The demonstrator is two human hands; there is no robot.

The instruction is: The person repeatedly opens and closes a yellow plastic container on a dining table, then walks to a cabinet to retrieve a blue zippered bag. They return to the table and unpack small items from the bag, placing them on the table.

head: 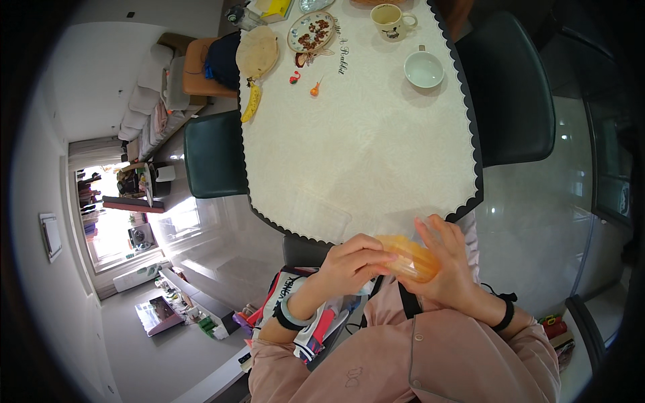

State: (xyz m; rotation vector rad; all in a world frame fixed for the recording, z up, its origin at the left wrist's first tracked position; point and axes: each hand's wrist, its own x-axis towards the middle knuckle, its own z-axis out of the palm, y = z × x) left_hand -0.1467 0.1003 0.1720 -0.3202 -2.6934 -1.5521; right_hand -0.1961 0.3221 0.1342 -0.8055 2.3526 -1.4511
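Note:
Just over the table's near edge, my left hand (pixel 351 263) and my right hand (pixel 446 259) hold a clear plastic container (pixel 414 261) between them. Yellow-orange pieces, ridged like slices or chips, show through its wall; I cannot tell exactly what they are. My left fingertips press on its left side. The right palm cups the other side, its fingers raised along the far rim. A clear plastic lid or tray (pixel 325 219) lies on the white tablecloth (pixel 352 151), left of and beyond the container.
Farther along stand a pale green cup (pixel 424 70), a cream mug (pixel 389 22) and a plate (pixel 302 48) of small brown pieces. A banana (pixel 251 102) lies by the left edge, near two small toys (pixel 315 89). Dark green chairs (pixel 215 153) flank the table.

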